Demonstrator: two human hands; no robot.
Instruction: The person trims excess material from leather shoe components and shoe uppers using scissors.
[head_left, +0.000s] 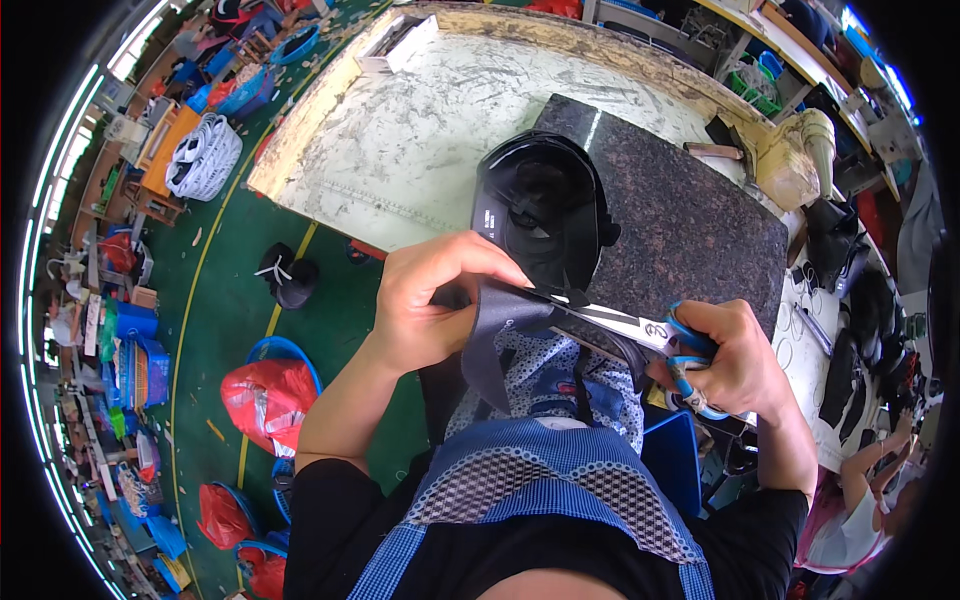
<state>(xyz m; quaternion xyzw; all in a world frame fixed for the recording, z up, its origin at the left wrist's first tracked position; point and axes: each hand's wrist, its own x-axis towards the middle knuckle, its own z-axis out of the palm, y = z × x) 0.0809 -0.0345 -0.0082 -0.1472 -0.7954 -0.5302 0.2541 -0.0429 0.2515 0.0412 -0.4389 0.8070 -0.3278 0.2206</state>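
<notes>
Near a speckled dark slab (690,215) on the scuffed white table (400,130), the left grip (424,300) pinched a black, perhaps leather sheet (492,345); the right grip (738,362) clamped blue-handled metal scissors (632,327).

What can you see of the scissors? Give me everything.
The scissors have silvery, metal-looking blades, with a dark mark near the handles, which are blue loops with worn-looking patches. The right hand grips the loops, which stand apart. The blades point leftward, toward the left hand, and meet the dark, flexible sheet that it pinches. How far they are open is hard to tell.
</notes>
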